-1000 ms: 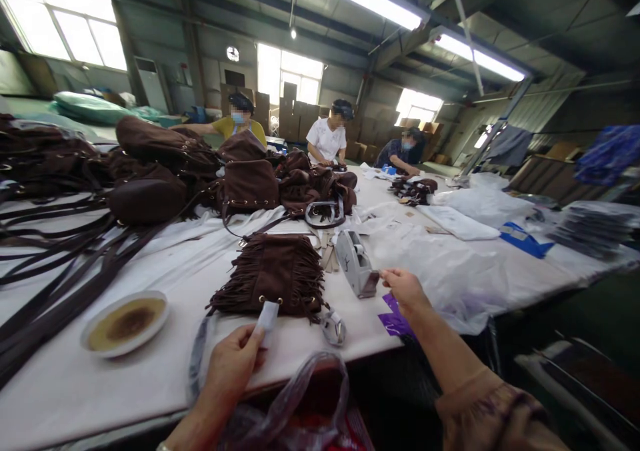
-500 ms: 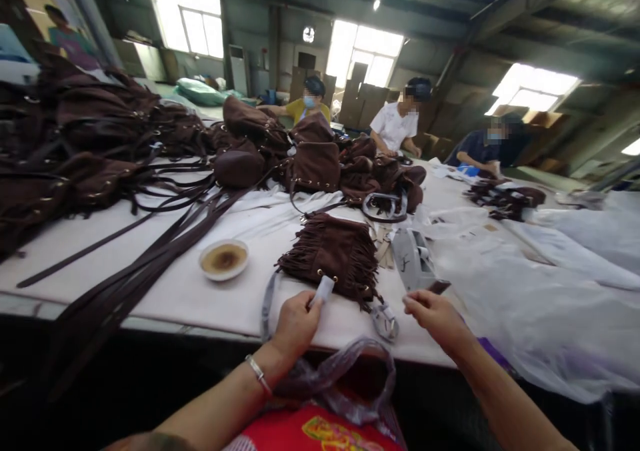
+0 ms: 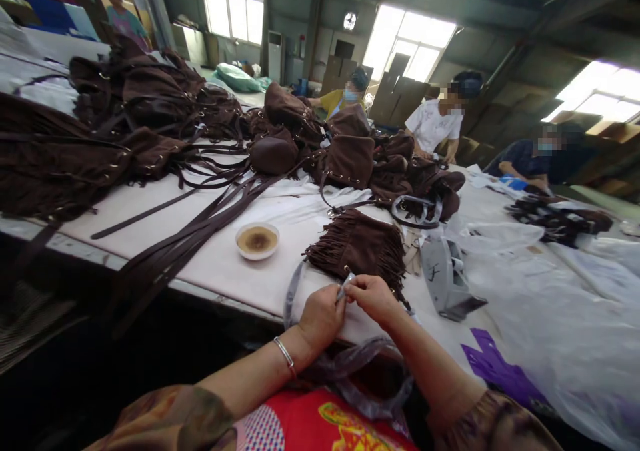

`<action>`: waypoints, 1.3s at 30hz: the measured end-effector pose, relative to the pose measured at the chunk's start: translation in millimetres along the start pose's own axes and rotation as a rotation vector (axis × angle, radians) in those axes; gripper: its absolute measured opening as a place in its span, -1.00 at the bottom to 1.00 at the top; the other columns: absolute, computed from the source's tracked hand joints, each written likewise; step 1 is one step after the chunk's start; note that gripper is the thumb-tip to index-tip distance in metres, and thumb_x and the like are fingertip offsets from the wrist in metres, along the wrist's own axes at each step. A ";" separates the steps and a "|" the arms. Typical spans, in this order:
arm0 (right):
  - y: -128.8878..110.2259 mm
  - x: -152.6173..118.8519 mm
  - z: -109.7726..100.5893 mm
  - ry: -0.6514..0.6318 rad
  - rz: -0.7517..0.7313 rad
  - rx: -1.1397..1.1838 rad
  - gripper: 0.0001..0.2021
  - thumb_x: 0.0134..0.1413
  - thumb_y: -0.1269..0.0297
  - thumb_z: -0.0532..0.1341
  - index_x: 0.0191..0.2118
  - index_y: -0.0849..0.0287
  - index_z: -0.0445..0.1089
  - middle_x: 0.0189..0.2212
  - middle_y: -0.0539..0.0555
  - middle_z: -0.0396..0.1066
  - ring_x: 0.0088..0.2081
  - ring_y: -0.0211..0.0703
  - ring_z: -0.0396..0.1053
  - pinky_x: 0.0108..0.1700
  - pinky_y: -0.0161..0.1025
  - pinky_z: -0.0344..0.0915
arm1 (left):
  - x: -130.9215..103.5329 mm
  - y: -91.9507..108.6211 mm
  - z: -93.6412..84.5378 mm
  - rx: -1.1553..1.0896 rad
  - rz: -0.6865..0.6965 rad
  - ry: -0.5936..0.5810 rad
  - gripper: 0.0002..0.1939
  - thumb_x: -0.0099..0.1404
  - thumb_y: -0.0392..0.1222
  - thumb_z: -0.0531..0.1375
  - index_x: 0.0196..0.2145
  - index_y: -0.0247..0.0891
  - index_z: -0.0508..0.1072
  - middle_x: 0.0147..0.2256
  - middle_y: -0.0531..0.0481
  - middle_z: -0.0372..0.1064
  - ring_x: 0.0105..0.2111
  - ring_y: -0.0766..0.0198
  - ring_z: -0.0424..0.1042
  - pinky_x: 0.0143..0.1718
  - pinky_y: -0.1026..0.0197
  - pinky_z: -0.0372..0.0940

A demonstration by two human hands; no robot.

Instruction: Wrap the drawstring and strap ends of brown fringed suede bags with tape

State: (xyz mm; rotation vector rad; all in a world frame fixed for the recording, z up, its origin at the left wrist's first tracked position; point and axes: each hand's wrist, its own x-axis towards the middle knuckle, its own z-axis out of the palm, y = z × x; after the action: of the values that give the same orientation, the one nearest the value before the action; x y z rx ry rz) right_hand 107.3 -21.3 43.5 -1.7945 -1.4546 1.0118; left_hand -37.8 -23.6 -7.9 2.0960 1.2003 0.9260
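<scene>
A dark brown fringed bag (image 3: 369, 241) lies on the white table near its front edge. Just below the bag's lower edge, my left hand (image 3: 323, 314) is closed on a small pale wrapped piece (image 3: 346, 284). My right hand (image 3: 373, 294) pinches the upper end of that same piece, its fingers touching those of the left. A plastic-wrapped strap (image 3: 293, 294) curves down at the bag's left side. To the right of the bag stands a grey tape dispenser (image 3: 445, 278).
Brown bags (image 3: 350, 158) are heaped across the table's back and left. Long dark straps (image 3: 200, 228) hang over the front edge beside a shallow dish (image 3: 257, 240). Clear plastic sheets (image 3: 550, 304) and a purple piece (image 3: 500, 368) lie right. Several people work behind.
My right hand has moved left from beside the tape dispenser to the pale piece in my left hand. The view has shifted, so the table's things appear further right.
</scene>
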 end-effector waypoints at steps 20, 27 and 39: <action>-1.2 -0.9 0.7 0.151 -0.019 -0.251 -0.83 -0.12 0.37 0.19 -0.56 0.18 0.54 -0.59 0.00 0.50 -0.49 -0.25 0.37 -0.44 -0.36 0.14 | 11.2 -0.6 -6.3 -0.043 -0.020 -0.094 -0.65 0.39 -0.13 -0.03 -0.09 -0.21 0.51 -0.17 -0.12 0.56 -0.19 0.11 0.53 -0.14 0.16 0.38; 9.3 -3.3 0.9 0.144 0.021 -0.136 -0.84 -0.15 0.36 0.22 -0.56 0.17 0.56 -0.61 -0.02 0.49 -0.52 -0.25 0.37 -0.49 -0.37 0.13 | 15.1 5.2 -13.2 -0.130 -0.209 -0.120 -0.66 0.35 -0.09 0.03 -0.15 -0.23 0.56 -0.24 -0.10 0.57 -0.25 0.12 0.52 -0.22 0.18 0.34; 29.7 -18.8 4.8 0.066 0.161 0.149 -0.64 -0.04 -0.05 0.18 -0.53 0.18 0.35 -0.71 -0.07 0.25 -0.68 -0.34 0.10 -0.61 -0.34 0.00 | 11.0 6.8 -4.5 -0.627 -0.528 -0.150 -0.71 0.28 -0.13 0.13 -0.13 -0.30 0.53 -0.35 -0.06 0.55 -0.47 0.27 0.49 -0.43 0.25 0.43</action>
State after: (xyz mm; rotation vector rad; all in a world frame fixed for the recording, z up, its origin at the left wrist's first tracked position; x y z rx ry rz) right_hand 116.5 -45.9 19.7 -1.8400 -1.1782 1.0994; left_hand -33.9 -16.3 3.1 1.2474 1.1162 0.7479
